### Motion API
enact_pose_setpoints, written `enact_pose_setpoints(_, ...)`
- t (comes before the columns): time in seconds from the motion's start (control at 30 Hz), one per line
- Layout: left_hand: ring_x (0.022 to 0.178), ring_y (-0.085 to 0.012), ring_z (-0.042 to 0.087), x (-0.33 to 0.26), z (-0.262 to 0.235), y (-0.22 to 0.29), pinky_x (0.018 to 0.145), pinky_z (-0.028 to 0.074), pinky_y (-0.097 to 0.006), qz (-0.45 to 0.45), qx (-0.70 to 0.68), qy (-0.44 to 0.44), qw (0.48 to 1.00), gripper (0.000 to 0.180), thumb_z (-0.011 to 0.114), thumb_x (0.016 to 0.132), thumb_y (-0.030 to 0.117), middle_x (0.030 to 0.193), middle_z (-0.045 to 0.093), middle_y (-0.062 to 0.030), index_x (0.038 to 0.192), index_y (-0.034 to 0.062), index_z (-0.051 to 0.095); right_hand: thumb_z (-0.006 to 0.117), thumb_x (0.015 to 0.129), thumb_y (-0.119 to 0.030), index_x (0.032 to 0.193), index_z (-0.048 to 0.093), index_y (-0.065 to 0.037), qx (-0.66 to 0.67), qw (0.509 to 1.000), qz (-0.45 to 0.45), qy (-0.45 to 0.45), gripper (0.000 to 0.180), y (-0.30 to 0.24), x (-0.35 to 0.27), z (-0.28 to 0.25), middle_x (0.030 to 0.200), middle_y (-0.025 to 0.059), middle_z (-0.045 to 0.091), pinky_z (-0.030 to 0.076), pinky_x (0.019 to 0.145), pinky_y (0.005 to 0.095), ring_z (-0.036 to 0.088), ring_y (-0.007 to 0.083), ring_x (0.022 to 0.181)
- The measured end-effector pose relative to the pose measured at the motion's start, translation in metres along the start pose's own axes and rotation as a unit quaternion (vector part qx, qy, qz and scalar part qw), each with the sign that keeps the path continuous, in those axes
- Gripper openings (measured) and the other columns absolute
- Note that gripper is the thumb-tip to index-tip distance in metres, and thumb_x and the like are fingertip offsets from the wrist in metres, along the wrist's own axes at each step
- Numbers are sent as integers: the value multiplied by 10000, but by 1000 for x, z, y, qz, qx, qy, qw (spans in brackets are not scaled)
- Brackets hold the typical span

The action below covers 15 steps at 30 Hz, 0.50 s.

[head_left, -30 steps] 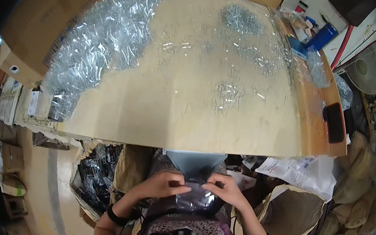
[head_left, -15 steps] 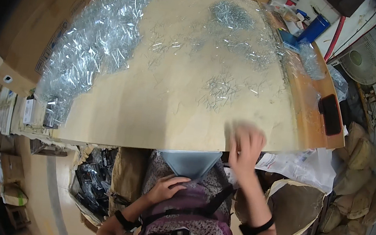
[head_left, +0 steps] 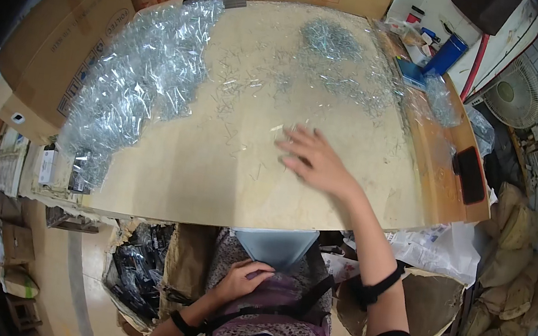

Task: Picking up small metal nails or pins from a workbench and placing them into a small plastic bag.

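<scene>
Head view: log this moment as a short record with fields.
Right hand: stretched out over the tabletop, fingers spread among scattered small metal pieces; whether it touches them cannot be told
Left hand: in the lap, resting at a grey-blue tray below the table edge
Far side: denser heap of metal pieces
Left side: pile of clear plastic bags
Right edge: dark phone
Behind: cardboard boxes

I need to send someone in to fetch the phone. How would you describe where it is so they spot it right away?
Start at the big pale wooden table. Go to its right-hand strip, beyond the person's outstretched right hand, where clear plastic bags lie. The phone is the flat, dark rectangle near the front corner, the only solid black thing among the see-through plastic.
</scene>
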State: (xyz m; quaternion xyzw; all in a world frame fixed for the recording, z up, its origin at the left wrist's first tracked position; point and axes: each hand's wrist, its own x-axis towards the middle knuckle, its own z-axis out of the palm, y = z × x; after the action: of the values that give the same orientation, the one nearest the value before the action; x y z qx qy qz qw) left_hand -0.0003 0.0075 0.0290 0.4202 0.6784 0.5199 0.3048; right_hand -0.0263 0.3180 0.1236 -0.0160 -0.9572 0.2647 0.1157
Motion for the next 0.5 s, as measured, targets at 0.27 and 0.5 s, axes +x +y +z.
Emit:
enact_pose_setpoints(0.27,856,-207,666,-4,1,7,774,517,-301,-18,-32,3,999,136,723,821,58,932,693,-108,946,13,692,574,905,-378,1334,540,-160,-44,990,60,120,483,-77,-60,21,1457,151,419,230,1130,527,323,342,1386)
enact_pose_setpoints(0.5,871,-201,654,-10,-2,20,796,507,-300,-19,-44,-14,999,165,760,786,60,953,692,-101,931,11,700,611,862,-391,1343,524,-180,-123,986,37,107,533,-129,-93,56,1447,145,412,288,1094,528,376,353,1335)
